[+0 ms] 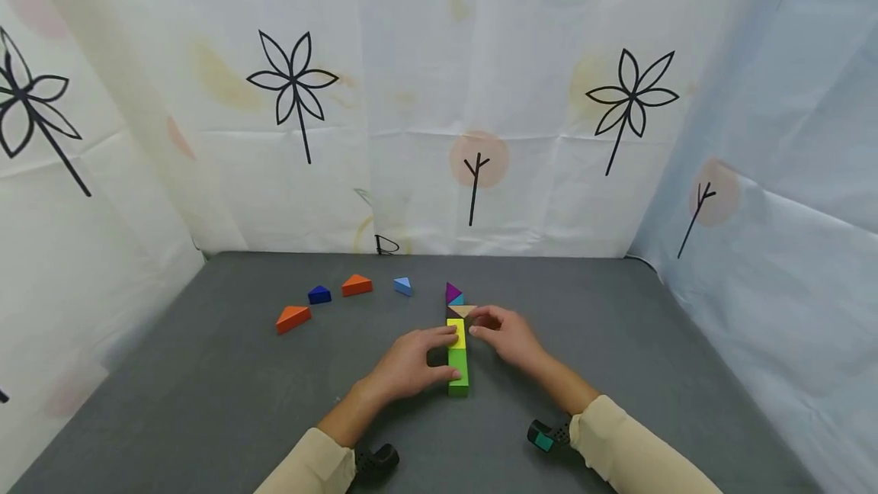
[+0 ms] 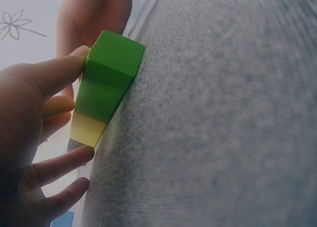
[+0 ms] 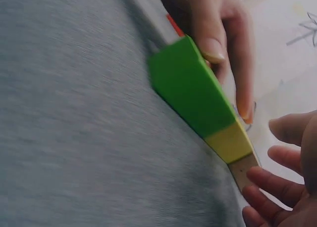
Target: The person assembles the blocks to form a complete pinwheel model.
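A green block [image 1: 458, 372] and a yellow block [image 1: 456, 334] lie end to end in a row. Beyond them come a tan triangular block [image 1: 463, 310], a light blue triangle [image 1: 457, 299] and a purple triangle [image 1: 453, 293]. My left hand [image 1: 414, 363] rests over the row from the left, its thumb on the green block and its fingertips at the yellow one. On the other side, my right hand [image 1: 509, 335] has its fingertips at the tan block; in the right wrist view its thumb stands apart from the row.
To the left, beyond my left hand, lie two orange triangular blocks [image 1: 293, 319], a dark blue one [image 1: 319, 295] and a light blue one [image 1: 403, 286]. The grey tabletop [image 1: 206, 402] is bounded by patterned white cloth [image 1: 411, 97] at the back and sides.
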`<act>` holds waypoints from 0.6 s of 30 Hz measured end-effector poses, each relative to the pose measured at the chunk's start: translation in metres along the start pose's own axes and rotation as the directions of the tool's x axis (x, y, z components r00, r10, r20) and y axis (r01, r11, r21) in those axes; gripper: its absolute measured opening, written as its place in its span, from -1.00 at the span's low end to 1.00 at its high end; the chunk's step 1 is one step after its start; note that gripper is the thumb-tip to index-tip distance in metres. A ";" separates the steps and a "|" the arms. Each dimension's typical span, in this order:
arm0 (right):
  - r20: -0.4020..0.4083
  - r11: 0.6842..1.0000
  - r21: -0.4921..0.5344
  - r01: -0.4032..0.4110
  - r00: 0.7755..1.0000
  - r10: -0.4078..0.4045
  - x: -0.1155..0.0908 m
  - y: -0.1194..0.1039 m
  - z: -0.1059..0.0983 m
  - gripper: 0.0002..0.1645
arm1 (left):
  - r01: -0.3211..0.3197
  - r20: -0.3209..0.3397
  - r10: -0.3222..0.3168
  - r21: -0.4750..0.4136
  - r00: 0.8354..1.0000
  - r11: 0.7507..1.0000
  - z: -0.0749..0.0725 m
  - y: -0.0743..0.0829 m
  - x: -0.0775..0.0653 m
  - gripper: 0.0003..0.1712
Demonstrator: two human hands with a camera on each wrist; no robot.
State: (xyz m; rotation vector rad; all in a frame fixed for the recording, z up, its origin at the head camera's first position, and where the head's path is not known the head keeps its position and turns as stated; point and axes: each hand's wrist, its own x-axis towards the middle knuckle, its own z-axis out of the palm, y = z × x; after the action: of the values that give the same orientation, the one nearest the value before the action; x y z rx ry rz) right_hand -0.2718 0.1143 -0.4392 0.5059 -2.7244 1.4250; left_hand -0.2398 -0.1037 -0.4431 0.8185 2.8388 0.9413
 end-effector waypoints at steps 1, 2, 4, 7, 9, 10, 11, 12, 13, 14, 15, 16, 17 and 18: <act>0.019 1.000 -0.004 0.001 1.000 -0.001 -0.003 -0.001 0.001 -0.67 | 0.000 -0.002 0.000 -0.003 1.000 1.000 0.000 0.000 0.000 -0.28; 0.037 1.000 -0.008 0.004 0.999 -0.003 -0.007 -0.001 0.001 -0.64 | -0.003 -0.006 0.003 -0.005 1.000 1.000 0.000 -0.001 0.000 -0.29; 0.065 1.000 -0.018 0.019 0.998 -0.018 -0.012 0.000 0.003 -0.58 | -0.010 -0.018 0.010 -0.011 1.000 1.000 0.000 -0.003 0.000 -0.32; 0.094 0.998 -0.040 0.044 0.995 -0.040 -0.018 0.000 0.005 -0.49 | -0.011 -0.033 0.011 -0.014 0.999 1.000 -0.002 -0.006 0.001 -0.37; 0.114 0.995 -0.057 0.078 0.991 -0.071 -0.020 0.001 0.006 -0.44 | -0.030 -0.050 0.029 -0.005 0.998 1.000 -0.004 -0.009 0.002 -0.38; 0.123 0.994 -0.063 0.093 0.989 -0.085 -0.021 0.001 0.006 -0.42 | -0.037 -0.059 0.037 -0.001 0.998 0.999 -0.005 -0.010 0.002 -0.39; 0.135 0.992 -0.068 0.110 0.986 -0.100 -0.022 0.001 0.007 -0.40 | -0.045 -0.068 0.045 0.007 0.997 0.999 -0.006 -0.011 0.003 -0.40; 0.147 0.990 -0.068 0.125 0.982 -0.114 -0.023 0.001 0.007 -0.39 | -0.051 -0.080 0.052 0.016 0.995 0.999 -0.007 -0.013 0.003 -0.41; 0.157 0.988 -0.069 0.136 0.980 -0.124 -0.023 0.002 0.008 -0.38 | -0.053 -0.092 0.056 0.026 0.994 0.998 -0.009 -0.014 0.004 -0.42; 0.166 0.987 -0.065 0.147 0.977 -0.134 -0.024 0.002 0.008 -0.37 | -0.061 -0.107 0.065 0.040 0.992 0.997 -0.010 -0.016 0.005 -0.43; 0.170 0.986 -0.063 0.156 0.975 -0.143 -0.025 0.002 0.008 -0.36 | -0.062 -0.121 0.068 0.056 0.990 0.997 -0.012 -0.018 0.007 -0.45; 0.175 0.984 -0.062 0.166 0.973 -0.153 -0.026 0.002 0.008 -0.36 | -0.070 -0.138 0.079 0.069 0.987 0.995 -0.014 -0.020 0.009 -0.46; 0.180 0.981 -0.064 0.181 0.969 -0.167 -0.027 0.001 0.008 -0.36 | -0.073 -0.154 0.085 0.088 0.984 0.993 -0.016 -0.023 0.011 -0.47; 0.183 0.980 -0.065 0.188 0.968 -0.173 -0.028 0.001 0.009 -0.36 | -0.072 -0.167 0.089 0.104 0.982 0.992 -0.018 -0.026 0.013 -0.47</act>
State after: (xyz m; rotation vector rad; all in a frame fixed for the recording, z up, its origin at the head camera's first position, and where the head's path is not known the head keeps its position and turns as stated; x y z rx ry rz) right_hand -0.2447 0.1153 -0.4494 0.8908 -2.7674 1.2761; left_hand -0.2670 -0.1243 -0.4409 0.9107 3.0417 0.9321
